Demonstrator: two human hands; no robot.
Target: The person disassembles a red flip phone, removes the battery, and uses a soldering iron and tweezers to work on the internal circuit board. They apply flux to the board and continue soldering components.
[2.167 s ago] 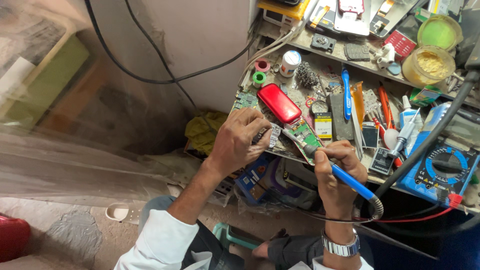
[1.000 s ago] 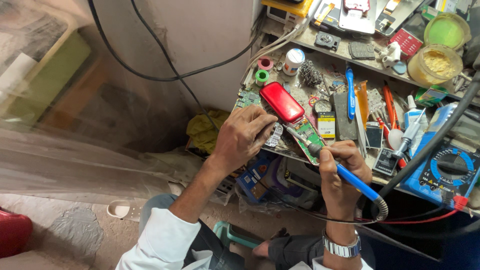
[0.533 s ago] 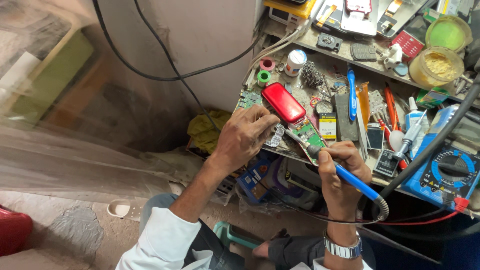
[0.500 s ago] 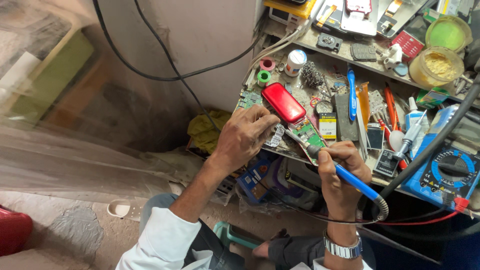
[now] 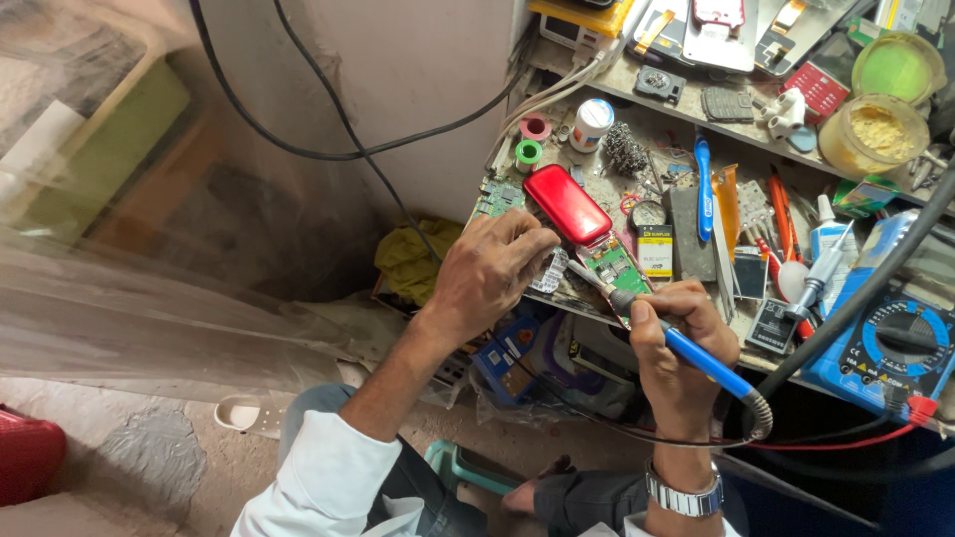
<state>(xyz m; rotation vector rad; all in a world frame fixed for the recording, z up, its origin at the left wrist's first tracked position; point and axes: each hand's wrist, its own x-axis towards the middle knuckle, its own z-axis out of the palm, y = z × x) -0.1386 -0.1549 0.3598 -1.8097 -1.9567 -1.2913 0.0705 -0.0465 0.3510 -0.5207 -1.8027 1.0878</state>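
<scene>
The right hand (image 5: 681, 348) has its grip clenched around the blue-handled soldering iron (image 5: 696, 360), tip down on the green circuit board (image 5: 612, 267) at the near edge of the cluttered tabletop (image 5: 686, 214). The left hand (image 5: 489, 270) pinches at the board's end beside the glossy red phone shell (image 5: 567, 204). A slip could burn those close fingertips or bridge solder across contacts. Further back lie a small yellow-and-black labelled battery (image 5: 655, 250), then a blue multimeter (image 5: 890, 350), then two yellow-green round tubs (image 5: 885, 94).
</scene>
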